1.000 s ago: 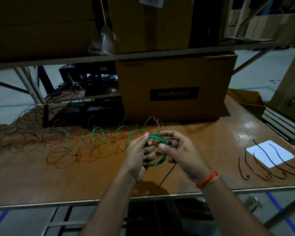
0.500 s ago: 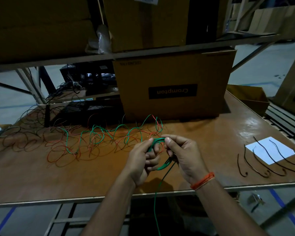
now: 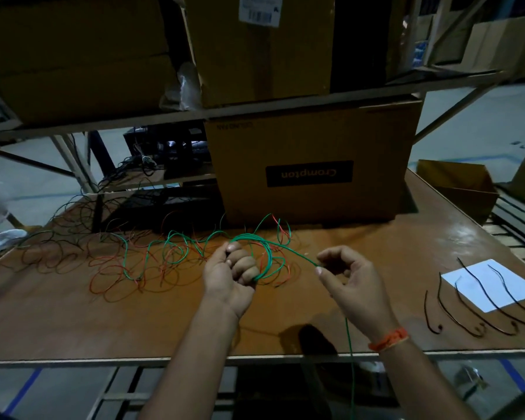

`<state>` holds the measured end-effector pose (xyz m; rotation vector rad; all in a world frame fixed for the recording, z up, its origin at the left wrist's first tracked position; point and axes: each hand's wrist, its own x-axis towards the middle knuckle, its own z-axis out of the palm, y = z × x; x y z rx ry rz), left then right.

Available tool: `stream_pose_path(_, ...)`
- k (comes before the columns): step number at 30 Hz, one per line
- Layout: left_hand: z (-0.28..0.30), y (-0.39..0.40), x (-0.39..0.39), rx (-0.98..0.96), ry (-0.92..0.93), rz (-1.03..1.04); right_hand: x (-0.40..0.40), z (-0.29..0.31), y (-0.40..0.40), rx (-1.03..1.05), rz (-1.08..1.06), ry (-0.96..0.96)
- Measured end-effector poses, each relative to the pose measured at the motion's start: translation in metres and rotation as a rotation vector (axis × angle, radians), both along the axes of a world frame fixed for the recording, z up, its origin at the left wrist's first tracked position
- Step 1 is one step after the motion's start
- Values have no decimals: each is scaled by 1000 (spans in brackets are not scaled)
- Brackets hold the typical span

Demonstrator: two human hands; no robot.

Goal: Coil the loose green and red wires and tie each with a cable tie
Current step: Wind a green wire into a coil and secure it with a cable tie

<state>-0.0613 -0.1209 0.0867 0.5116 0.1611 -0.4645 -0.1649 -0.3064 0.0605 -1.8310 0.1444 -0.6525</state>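
My left hand (image 3: 234,271) grips a small coil of green wire (image 3: 265,253) just above the brown table (image 3: 73,322). From the coil a single green strand runs right to my right hand (image 3: 346,277), which pinches it between thumb and finger. The strand's loose tail (image 3: 349,359) drops from that hand past the table's front edge. More loose green wire (image 3: 170,247) and red wire (image 3: 115,274) lie tangled on the table to the left of my hands. Several black cable ties (image 3: 467,301) lie at the right, partly over a white sheet (image 3: 494,286).
A large cardboard box (image 3: 312,165) marked Crompton stands behind the wires. A shelf (image 3: 255,107) with more boxes hangs above it. Dark wires (image 3: 58,231) sprawl at the far left. A small open carton (image 3: 458,183) sits at the back right corner.
My hands have drawn apart: the right hand moved right, pulling a strand of green wire out from the coil. The left hand keeps its hold on the coil.
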Motion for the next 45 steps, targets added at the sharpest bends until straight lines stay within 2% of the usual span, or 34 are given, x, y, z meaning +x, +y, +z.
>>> stream_pose_path(4,-4,-13,0,29,59,144,-8,-7,-7,-310,-111,-38)
stream_pose_path(8,-8,-20,-1,55,32,276,-17,-18,-14,-397,-139,-46)
stream_pose_path(11,-12,-25,-8,188,-99,303,-19,-18,-18,-437,-96,-52)
stream_pose_path(18,-12,-46,-31,561,-447,281,-14,8,-15,-697,213,-32)
stream_pose_path(22,-11,-44,-35,729,-624,224,-13,21,-11,-737,312,-70)
stream_pose_path(27,-7,-41,-32,943,-843,187,-5,39,-2,-730,322,-125)
stream_pose_path(34,-13,-26,-10,1130,-1088,183,12,62,5,-805,465,-32)
stream_pose_path(39,-15,-13,2,1133,-1173,-48,32,62,-6,-1000,267,-109)
stream_pose_path(42,-12,-7,7,1168,-1211,-104,42,62,-14,-1022,168,-130)
stream_pose_path(45,-10,2,14,1103,-1156,-213,47,60,-21,-987,167,-86)
